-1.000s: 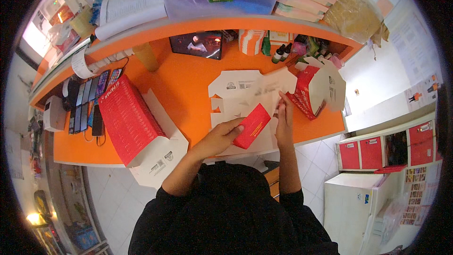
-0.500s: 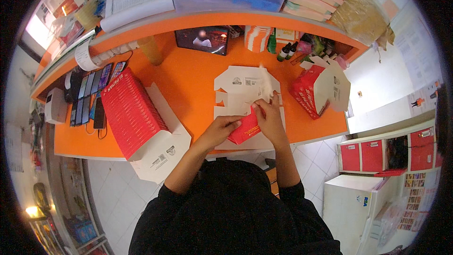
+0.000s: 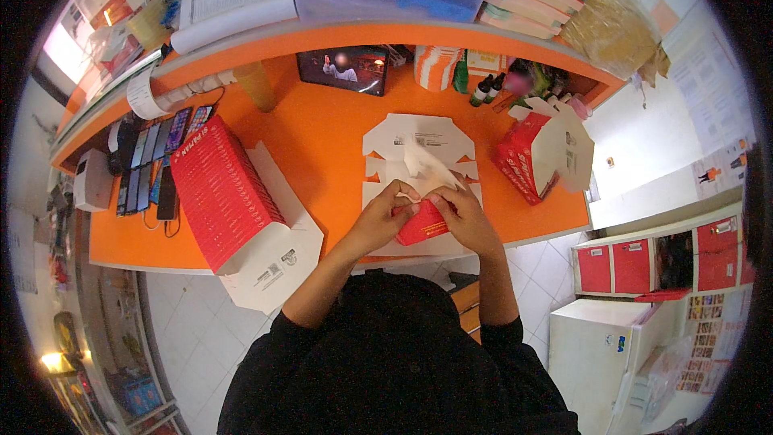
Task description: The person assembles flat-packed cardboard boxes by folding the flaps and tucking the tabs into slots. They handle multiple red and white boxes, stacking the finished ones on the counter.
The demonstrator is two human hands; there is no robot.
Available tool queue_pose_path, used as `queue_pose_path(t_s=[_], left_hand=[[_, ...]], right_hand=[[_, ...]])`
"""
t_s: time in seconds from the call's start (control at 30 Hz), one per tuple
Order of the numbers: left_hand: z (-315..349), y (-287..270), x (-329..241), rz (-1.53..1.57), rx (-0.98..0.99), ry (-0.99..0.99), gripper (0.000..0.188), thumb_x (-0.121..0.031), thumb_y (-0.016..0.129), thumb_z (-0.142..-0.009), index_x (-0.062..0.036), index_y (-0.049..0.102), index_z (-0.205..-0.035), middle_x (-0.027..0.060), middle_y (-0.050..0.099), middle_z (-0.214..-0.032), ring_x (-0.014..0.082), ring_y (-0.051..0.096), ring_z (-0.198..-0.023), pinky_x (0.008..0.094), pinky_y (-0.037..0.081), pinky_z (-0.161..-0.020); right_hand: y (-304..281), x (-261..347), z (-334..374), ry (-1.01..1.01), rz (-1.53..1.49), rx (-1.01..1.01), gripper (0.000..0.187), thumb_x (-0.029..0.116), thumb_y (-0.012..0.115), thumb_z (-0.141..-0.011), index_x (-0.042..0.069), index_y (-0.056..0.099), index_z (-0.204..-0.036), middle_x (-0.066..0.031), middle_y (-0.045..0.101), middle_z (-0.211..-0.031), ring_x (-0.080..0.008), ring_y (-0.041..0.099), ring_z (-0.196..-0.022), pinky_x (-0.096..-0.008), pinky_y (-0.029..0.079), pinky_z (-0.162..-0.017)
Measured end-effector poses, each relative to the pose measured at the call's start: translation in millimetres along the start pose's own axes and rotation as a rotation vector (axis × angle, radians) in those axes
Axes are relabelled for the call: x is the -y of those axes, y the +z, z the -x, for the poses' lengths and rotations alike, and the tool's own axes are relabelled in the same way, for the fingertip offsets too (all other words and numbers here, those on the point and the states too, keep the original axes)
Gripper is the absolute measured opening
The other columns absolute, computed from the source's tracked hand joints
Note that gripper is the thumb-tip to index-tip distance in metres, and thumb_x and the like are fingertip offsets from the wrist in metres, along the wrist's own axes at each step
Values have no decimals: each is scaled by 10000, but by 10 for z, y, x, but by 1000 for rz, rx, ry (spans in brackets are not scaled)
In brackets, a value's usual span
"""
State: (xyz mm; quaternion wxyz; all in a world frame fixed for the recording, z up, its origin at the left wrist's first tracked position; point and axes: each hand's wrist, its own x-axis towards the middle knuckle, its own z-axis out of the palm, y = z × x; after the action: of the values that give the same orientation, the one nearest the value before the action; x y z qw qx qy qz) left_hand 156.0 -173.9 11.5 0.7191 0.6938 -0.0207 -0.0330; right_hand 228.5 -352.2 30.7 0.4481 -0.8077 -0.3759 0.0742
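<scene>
In front of me lies a cut white cardboard box blank (image 3: 386, 130), its upper part spread flat on the orange table. At its near edge is a red cardboard panel (image 3: 422, 228) with small yellow print. My left hand (image 3: 382, 219) pinches the panel's upper left edge between thumb and fingers. My right hand (image 3: 465, 222) pinches the same edge just to the right, the thumbs close together. A whitish, motion-blurred strip (image 3: 433, 166) rises above the fingers; I cannot tell whether it belongs to the box. My hands hide part of the panel's top edge.
A stack of red box blanks (image 3: 221, 197) leans at the left, beside several phones (image 3: 153, 149). A folded red and white box (image 3: 523, 157) stands at the right. Behind are a tablet (image 3: 342, 72), small dark bottles (image 3: 487, 90) and an orange shelf (image 3: 386, 32).
My right hand has come down and left toward my left hand. The red panel has turned more level, and the blurred whitish strip has shifted lower and leftward.
</scene>
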Motion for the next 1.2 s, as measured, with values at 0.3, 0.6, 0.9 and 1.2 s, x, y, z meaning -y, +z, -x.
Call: queue_pose_path(t_s=[0.3, 0.6, 0.9, 1.2], left_hand=[[31, 19, -163, -158, -30, 74, 195, -63, 555, -895, -62, 414, -1030, 83, 627, -862, 127, 571, -739, 281, 459, -609], [181, -590, -254, -265, 157, 291, 755, -181, 799, -682, -60, 378, -1298, 100, 578, -1132, 252, 544, -1090, 393, 300, -1048], [214, -173, -108, -901, 17, 429, 212, -117, 594, -829, -80, 610, -1037, 86, 640, -995, 274, 620, -904, 476, 230, -1090], [197, -86, -75, -724, 86, 246, 159, -146, 580, -862, -31, 608, -969, 84, 642, -876, 220, 629, -758, 341, 515, -660]], right_hand=[[-101, 132, 6, 21, 43, 14, 190, 188, 510, -922, 3, 554, -907, -140, 491, -817, -240, 465, -757, -310, 394, -728], [-603, -724, 259, 266, -1155, -403, 376, 282, 433, -957, 29, 480, -1231, -96, 538, -1198, -231, 471, -1153, -366, 340, -1019], [-301, -493, -149, 288, -510, -793, 374, 300, 524, -919, 42, 522, -1189, -84, 508, -1212, -187, 556, -974, -332, 466, -798], [-318, -178, -67, 11, -175, -24, 182, 226, 568, -904, 50, 539, -943, -4, 478, -895, -94, 443, -695, -226, 379, -606]])
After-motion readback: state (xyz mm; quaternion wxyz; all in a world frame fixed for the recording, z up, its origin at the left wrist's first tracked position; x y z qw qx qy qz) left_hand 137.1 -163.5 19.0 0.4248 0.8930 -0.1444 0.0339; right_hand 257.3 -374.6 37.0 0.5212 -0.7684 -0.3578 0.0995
